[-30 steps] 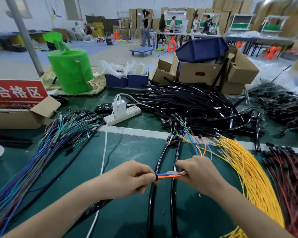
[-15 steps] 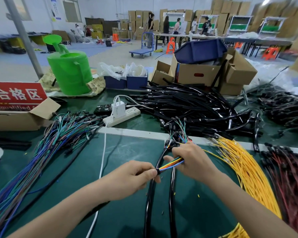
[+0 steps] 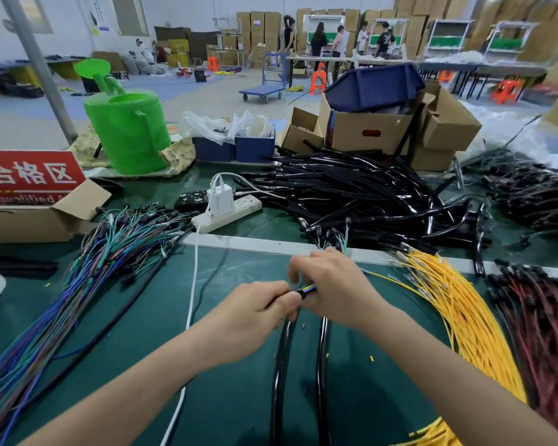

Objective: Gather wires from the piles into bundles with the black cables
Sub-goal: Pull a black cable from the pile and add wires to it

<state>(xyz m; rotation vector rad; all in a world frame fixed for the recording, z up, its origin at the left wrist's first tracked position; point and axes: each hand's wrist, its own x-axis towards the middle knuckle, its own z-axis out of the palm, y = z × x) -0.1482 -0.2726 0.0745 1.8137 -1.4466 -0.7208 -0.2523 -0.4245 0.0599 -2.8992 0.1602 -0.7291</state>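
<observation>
L hand (image 3: 255,317): fingers curled, thumb + forefinger pinching the top end of a black cable (image 3: 279,365) over the middle of the green mat (image 3: 142,333). R hand (image 3: 335,284) is just beside it, knuckles up, touching the L fingertips, fingers curled round thin coloured wires (image 3: 308,288); only a short yellow/blue bit shows betw. the hands. Wire ends (image 3: 342,239) w/ dark connectors poke out past the far side of the R hand. A 2nd black cable (image 3: 321,365) lies parallel to the right of the first, and both run down to the btm edge. Its top end is hidden under the R hand, so can't tell if it's held. Yellow wire pile (image 3: 464,317) fans out right of the hands, w/ the red-dark wire pile (image 3: 541,333) beyond it. Multicolour wire pile (image 3: 78,284) is on the left. Black cable heap (image 3: 351,194) sits behind, and the power strip (image 3: 229,214) is left of it. Green watering can (image 3: 129,130) and cardboard boxes (image 3: 368,133) are at the back.
</observation>
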